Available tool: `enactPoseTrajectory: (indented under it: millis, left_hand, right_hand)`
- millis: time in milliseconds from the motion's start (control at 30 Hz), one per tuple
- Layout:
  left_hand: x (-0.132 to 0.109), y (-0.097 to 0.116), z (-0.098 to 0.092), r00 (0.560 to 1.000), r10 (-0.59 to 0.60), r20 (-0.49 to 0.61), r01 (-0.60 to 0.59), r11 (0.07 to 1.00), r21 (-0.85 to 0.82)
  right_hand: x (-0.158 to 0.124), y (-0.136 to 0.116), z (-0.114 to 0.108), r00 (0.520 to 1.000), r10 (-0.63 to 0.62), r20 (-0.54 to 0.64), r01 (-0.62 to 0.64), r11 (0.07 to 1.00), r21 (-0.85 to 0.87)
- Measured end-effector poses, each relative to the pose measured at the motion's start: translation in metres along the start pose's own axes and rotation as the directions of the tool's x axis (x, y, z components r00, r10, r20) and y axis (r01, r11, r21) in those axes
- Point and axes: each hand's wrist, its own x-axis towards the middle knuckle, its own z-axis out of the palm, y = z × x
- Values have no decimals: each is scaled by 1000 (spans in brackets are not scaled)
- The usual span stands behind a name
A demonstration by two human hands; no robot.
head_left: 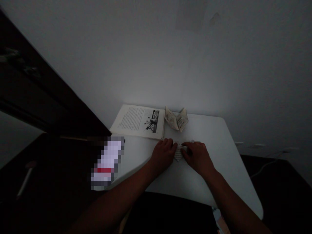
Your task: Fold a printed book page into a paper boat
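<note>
Pressing a small printed paper (179, 153) flat on the white table (219, 136), the left hand (163, 154) and right hand (198, 156) pinch it from either side, fingers closed on its edges. A clean crease likely needs firm, even pressure. The paper's axis and heading cannot be told. A book (138, 121) lies beyond.

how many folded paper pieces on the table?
2. One finished folded paper piece stands at the far edge beside the open book; one paper piece lies pressed between left hand and right hand, partly hidden.
</note>
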Motion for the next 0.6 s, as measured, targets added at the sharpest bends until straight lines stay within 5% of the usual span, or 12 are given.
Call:
enactPoseTrajectory:
  millis: [267,600]
  left_hand:
    - [0,2,-3,1000,11,9,-11,1000,3]
    - [-9,1,-11,999,-32,8,33,990,-137]
  right_hand:
    - [-6,-5,-10,991,-118,65,123,989,-77]
    - [-9,-4,-11,992,-112,66,115,992,-43]
